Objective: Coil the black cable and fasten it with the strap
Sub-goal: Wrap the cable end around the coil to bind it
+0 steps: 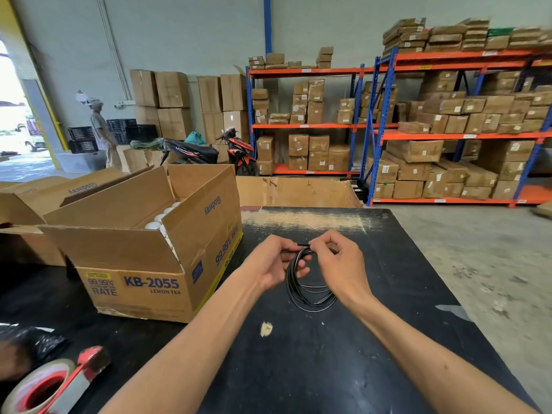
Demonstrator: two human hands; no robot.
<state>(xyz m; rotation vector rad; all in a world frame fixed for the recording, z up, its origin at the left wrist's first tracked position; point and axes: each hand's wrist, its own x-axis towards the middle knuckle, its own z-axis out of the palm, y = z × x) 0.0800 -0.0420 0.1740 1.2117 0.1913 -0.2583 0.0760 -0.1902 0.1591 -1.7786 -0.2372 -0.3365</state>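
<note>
We hold the thin, glossy black cable coil (307,282) upright above the black surface (328,369), so its loops hang together. Our left hand (274,264) pinches the top while the right hand (337,264) closes narrowly on the short black strap (303,245), probably wrapping it.

Black cable (301,289), black table (328,369), brown box (143,255).

Left hand (273,261), right hand (337,264) pinch top of coiled black cable (307,289) above black table (328,369).
</note>
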